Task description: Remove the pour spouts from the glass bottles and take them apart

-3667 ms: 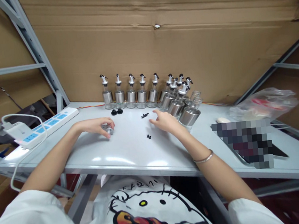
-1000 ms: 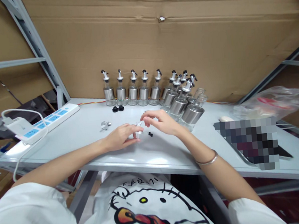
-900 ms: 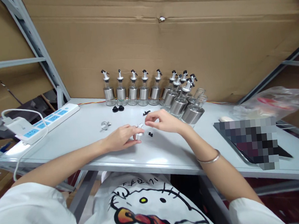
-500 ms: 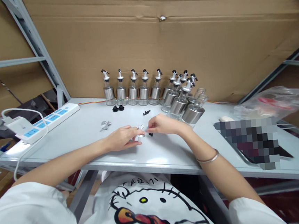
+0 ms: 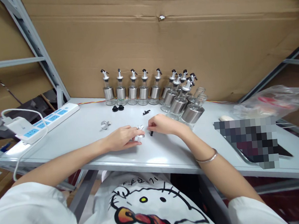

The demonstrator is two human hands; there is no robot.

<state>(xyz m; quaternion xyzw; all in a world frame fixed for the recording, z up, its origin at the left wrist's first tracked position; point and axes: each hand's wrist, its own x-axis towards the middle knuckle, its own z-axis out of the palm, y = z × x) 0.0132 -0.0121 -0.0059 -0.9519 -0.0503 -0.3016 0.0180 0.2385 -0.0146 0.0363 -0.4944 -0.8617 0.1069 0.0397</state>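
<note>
My left hand (image 5: 124, 138) is closed on a silver pourer spout (image 5: 140, 136), held just above the table near its front edge. Close beside it, my right hand (image 5: 159, 124) pinches a small black plastic part (image 5: 151, 133) that shows below the fingertips. Another silver pourer spout (image 5: 105, 125) lies on its side to the left. Farther back is a black flip-cap lever (image 5: 146, 112), flat on the table. Two black stoppers (image 5: 118, 108) sit together in front of the bottles.
Glass bottles with steel sleeves (image 5: 144, 91) line the back, most with pourers, a few at right with bare necks. A power strip (image 5: 51, 122) with a white cable lies left. At right are a plastic bag (image 5: 271, 103) and a blurred-out flat object (image 5: 249, 143).
The black part under my right fingers has turned from lying sideways to more upright. My left hand and the pourer spout stay almost where they were.
</note>
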